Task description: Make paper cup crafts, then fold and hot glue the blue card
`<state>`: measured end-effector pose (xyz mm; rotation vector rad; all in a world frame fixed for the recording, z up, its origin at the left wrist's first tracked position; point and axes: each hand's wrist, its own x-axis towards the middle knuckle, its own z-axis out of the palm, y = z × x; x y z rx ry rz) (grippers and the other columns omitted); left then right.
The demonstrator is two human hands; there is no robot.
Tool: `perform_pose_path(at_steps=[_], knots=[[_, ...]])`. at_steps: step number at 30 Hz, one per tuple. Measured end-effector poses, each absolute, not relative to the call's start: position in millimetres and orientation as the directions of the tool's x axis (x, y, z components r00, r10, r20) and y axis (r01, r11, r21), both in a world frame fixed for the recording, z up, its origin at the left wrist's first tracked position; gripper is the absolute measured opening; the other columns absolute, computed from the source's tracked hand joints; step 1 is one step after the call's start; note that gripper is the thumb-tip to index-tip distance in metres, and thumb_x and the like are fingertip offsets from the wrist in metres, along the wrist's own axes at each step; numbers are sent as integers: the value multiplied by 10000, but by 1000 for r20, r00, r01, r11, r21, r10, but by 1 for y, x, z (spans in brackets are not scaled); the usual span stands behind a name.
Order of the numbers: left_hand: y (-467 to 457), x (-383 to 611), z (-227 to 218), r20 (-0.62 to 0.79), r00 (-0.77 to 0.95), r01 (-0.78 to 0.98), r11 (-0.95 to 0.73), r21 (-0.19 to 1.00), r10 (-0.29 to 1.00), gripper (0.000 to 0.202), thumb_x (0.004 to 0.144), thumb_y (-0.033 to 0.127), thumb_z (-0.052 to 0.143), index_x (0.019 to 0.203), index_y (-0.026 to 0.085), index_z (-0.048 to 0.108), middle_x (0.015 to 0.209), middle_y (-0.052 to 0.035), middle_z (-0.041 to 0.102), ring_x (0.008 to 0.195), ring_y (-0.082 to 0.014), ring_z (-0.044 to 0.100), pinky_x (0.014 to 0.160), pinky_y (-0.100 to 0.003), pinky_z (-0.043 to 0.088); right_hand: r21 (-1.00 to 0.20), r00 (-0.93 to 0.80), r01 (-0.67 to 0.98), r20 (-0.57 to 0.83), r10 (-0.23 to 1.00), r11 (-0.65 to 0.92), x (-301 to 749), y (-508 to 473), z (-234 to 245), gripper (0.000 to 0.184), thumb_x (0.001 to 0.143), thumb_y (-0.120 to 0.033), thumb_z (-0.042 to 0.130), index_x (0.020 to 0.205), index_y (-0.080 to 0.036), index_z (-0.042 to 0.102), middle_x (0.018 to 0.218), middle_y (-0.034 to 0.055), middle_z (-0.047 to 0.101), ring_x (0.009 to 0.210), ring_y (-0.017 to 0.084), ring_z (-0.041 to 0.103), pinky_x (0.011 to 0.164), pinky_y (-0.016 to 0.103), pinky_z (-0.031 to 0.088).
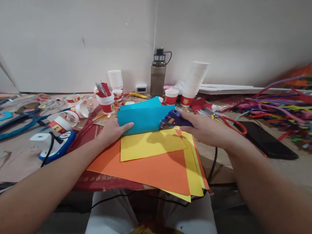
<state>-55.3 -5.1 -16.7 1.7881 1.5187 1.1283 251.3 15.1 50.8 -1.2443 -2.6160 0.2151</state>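
Note:
My left hand [112, 131] grips the left edge of a bright blue sheet of paper [140, 119], thumb in front and fingers behind. The sheet looks folded over, with an uneven top edge. My right hand [203, 126] is closed round a dark blue glue gun [177, 117] with a small red light on it. Its front end is at the lower right of the blue paper; whether it touches is hard to tell. Below both hands lies a smaller yellow sheet [151, 145] on a large orange sheet [151, 171], with more yellow sheets poking out beneath.
Paper cups [195, 79] stand stacked behind, near a water bottle [157, 72]. A black phone [268, 140] and red-handled scissors [234, 124] lie right, before a heap of coloured pipe cleaners [299, 113]. Left are a blue-and-white device [59, 145] and tipped cups [60, 123]. A black cord [215, 161] hangs over the edge.

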Motion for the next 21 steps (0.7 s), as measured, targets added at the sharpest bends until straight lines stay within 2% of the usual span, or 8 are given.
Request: perform_pose_path(at_steps=[4,8,12,16,21], knots=[[-7,-54,-14,202,-25,566,-153,810,979,531,716,540,609,1089,163,632,1073,-97,677,937,-274,632,854,-384,485,-210,-598,761,141,789,614,254,13,54,349,872,-336,488,1213,-259,494,1118,72,632,912,236,595,680,275,395],[-7,-54,-13,229,-1,554,-190,811,973,557,713,556,604,1100,156,625,1111,-104,664,979,-277,622,888,-396,475,-191,-622,746,141,770,638,243,8,53,254,877,-336,476,1097,-227,541,1074,77,638,920,226,586,695,265,390],[-4,-56,-14,215,51,393,-218,893,975,570,729,565,589,1111,143,623,1133,-112,656,994,-267,623,904,-397,478,-173,-623,754,118,774,633,222,4,47,231,877,-340,473,1052,-202,533,993,87,649,864,221,585,648,254,359],[-3,-58,-12,156,97,195,-172,966,983,559,736,534,611,1152,159,614,1146,-108,652,986,-262,631,885,-394,500,-217,-649,725,103,754,654,201,2,41,273,890,-369,454,1090,-193,513,1006,89,647,844,213,589,605,244,334],[-6,-58,-5,125,73,168,-136,976,989,527,727,551,616,1090,170,649,1104,-93,674,995,-266,628,900,-387,492,-247,-683,684,117,721,687,182,0,36,290,896,-363,458,1125,-189,500,1070,95,640,871,210,589,635,250,342]])
